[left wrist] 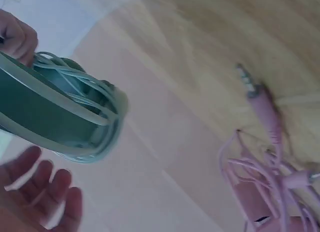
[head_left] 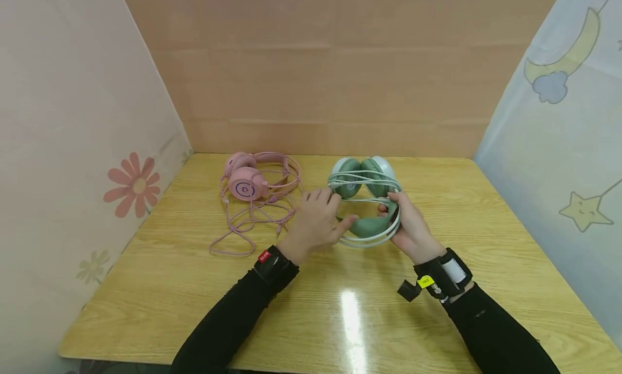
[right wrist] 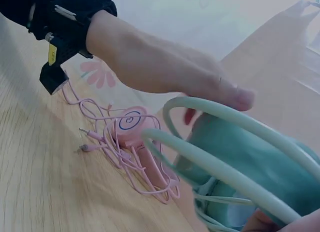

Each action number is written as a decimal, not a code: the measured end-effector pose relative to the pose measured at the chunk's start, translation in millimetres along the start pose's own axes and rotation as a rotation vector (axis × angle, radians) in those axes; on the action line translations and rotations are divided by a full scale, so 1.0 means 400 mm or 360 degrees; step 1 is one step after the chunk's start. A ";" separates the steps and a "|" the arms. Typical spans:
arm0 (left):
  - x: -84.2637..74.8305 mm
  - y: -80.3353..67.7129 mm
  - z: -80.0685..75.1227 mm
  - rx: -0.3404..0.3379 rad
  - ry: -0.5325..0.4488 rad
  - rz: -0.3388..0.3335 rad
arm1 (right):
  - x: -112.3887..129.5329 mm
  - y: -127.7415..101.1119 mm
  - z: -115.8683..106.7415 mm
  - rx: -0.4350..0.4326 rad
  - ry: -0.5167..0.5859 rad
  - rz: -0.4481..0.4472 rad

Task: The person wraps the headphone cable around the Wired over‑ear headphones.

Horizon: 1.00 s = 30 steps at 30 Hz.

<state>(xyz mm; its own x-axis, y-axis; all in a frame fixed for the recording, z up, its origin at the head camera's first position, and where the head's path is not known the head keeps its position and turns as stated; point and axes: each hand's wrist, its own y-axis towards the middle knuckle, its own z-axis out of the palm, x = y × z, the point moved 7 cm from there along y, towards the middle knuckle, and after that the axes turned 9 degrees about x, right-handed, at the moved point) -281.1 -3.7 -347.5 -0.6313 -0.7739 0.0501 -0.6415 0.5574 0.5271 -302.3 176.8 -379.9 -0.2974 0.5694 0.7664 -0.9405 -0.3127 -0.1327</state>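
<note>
Pink headphones (head_left: 255, 178) are lying at the far left of the wooden table (head_left: 194, 287), their pink cable (head_left: 245, 228) trailing loosely toward the near edge. Just to their right, the left hand (head_left: 316, 223) is reaching in palm down, fingers straight and relaxed, touching the green headphones (head_left: 366, 201) and gripping nothing. The white cable (head_left: 364, 177) is lying wound around the ear cups. The right hand (head_left: 413, 228) is holding the headband from the right side, fingers curled around it, lifting the set just above the tabletop.
</note>
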 end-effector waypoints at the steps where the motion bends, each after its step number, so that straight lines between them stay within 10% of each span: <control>1: 0.021 0.000 0.008 0.0055 -0.0103 -0.0131 | 0.001 0.000 -0.004 0.0000 0.0020 -0.0007; 7: 0.112 -0.031 0.104 0.0544 -0.1297 -0.0905 | 0.006 0.003 -0.019 0.0013 0.0108 -0.0076; 12: 0.073 -0.033 0.156 0.0733 -0.2489 -0.1122 | 0.007 0.007 -0.020 0.0050 0.0076 -0.0079; 14: 0.051 -0.023 0.163 0.0750 -0.2736 -0.1148 | 0.008 0.008 -0.025 0.0044 0.0059 -0.0067; 21: 0.038 0.013 0.182 0.0646 -0.2730 -0.1275 | 0.028 0.019 -0.058 -0.0025 -0.0156 -0.0073; 30: 0.052 0.046 0.183 0.0633 -0.2327 -0.1253 | 0.082 0.032 -0.110 -0.0189 -0.0975 0.0005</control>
<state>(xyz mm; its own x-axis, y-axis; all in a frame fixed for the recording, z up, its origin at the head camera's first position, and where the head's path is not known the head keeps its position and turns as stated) -338.0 12.6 -398.7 0.1689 -0.1048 -0.9800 -0.8884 0.4145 -0.1974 -331.4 225.1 -384.0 -0.1851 0.0182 0.9826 -0.9622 -0.2069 -0.1774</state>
